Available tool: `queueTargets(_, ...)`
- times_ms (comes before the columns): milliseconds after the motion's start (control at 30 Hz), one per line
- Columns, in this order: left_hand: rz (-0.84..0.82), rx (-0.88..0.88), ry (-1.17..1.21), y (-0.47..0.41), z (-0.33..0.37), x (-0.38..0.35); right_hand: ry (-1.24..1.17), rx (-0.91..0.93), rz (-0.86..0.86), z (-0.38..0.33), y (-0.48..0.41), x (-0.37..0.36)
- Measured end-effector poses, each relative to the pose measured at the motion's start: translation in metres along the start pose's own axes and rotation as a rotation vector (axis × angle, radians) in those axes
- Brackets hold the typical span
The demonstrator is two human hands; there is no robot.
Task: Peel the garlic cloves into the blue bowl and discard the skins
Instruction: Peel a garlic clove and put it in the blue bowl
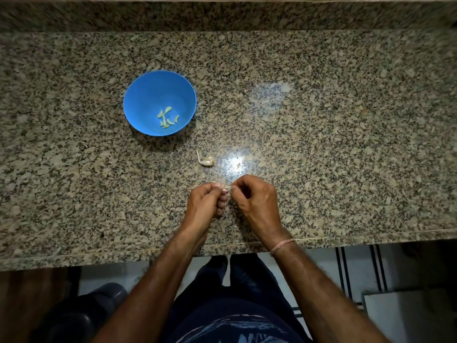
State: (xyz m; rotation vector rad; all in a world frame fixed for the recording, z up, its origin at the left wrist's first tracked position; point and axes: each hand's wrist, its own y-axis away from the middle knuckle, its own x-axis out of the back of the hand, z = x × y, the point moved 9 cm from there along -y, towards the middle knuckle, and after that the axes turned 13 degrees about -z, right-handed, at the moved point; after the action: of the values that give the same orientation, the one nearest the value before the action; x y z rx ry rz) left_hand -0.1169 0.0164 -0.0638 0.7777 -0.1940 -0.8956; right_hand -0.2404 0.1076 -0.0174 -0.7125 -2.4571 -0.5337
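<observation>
Left hand (206, 203) and right hand (257, 201) meet, curled fingers (243, 185) pinching one garlic clove (228, 188).

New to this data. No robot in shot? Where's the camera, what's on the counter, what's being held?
No machine here: a person works bare-handed. The one picture comes from a wide-angle camera on their head, looking down, hence the legs at the bottom. The left hand and right hand together pinch a small garlic clove at the fingertips, apparently peeling it. On the granite counter stands a blue bowl holding a few peeled cloves; nearer the hands lies a garlic piece with a stem, unpeeled as far as I can tell.
</observation>
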Motion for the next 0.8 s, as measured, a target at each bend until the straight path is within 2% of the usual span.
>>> queueTargets(133,0.054,-0.025,-0.143,0.001,0.007,0.003,0.207,0.013,0.041,-0.002,0.002,0.001)
queueTargets(267,0.097,-0.064,-0.282,0.001,0.014,0.004,0.188,0.025,0.071,0.001,0.001,0.003)
queueTargets(333,0.109,-0.068,-0.291,0.002,0.015,0.004,-0.032,0.003,0.014,0.003,0.000,0.002)
queueTargets(433,0.097,-0.036,-0.204,0.000,0.010,0.003,-0.488,-0.116,-0.107,0.009,-0.002,-0.011)
queueTargets(600,0.082,-0.031,-0.096,-0.001,0.003,0.004,-0.731,-0.254,-0.097,0.022,0.002,-0.019)
queueTargets(800,0.057,-0.247,-0.098,0.008,0.023,0.001,-1.040,-0.395,-0.069,0.028,0.006,-0.027)
